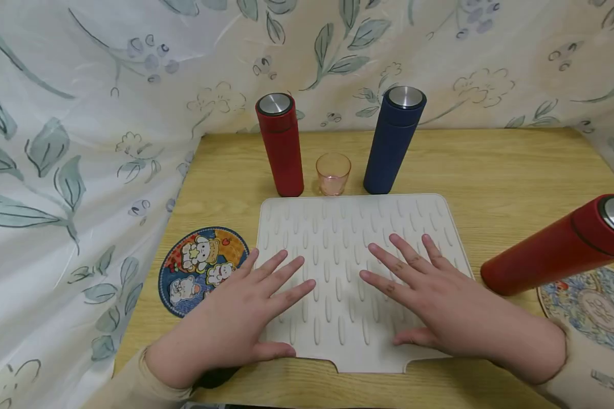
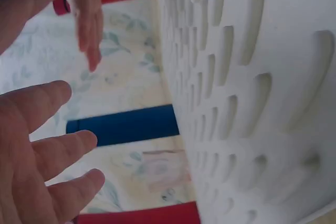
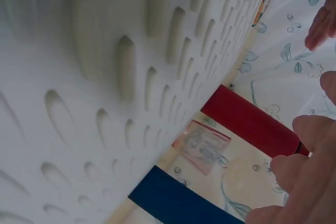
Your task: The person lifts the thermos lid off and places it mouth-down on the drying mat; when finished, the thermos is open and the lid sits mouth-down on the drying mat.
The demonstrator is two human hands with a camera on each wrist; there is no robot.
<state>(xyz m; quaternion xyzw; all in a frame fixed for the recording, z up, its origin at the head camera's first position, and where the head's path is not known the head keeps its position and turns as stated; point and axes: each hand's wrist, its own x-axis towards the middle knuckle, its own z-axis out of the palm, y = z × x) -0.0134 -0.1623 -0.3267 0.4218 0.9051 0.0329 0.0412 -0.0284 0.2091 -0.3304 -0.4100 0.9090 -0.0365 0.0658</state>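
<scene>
A white ridged draining mat (image 1: 343, 284) lies on the wooden table, a notched tab at its near edge. My left hand (image 1: 251, 307) is spread over the mat's left side, fingers straight and apart. On the other side my right hand (image 1: 430, 295) spreads its fingers over the mat in the same way. Both palms face down and hold nothing. In the left wrist view, a gap shows between the left fingers (image 2: 68, 150) and the ridged surface (image 2: 231, 77). The right wrist view likewise shows the right fingers (image 3: 299, 166) apart from the mat (image 3: 121, 103).
Behind the mat stand a red flask (image 1: 281, 147), a small pinkish glass (image 1: 333, 173) and a blue flask (image 1: 393, 142). Another red flask (image 1: 547, 250) stands at right beside a patterned round coaster (image 1: 593, 312). A cartoon coaster (image 1: 184, 255) lies left. Floral cloth (image 1: 107, 113) hangs behind.
</scene>
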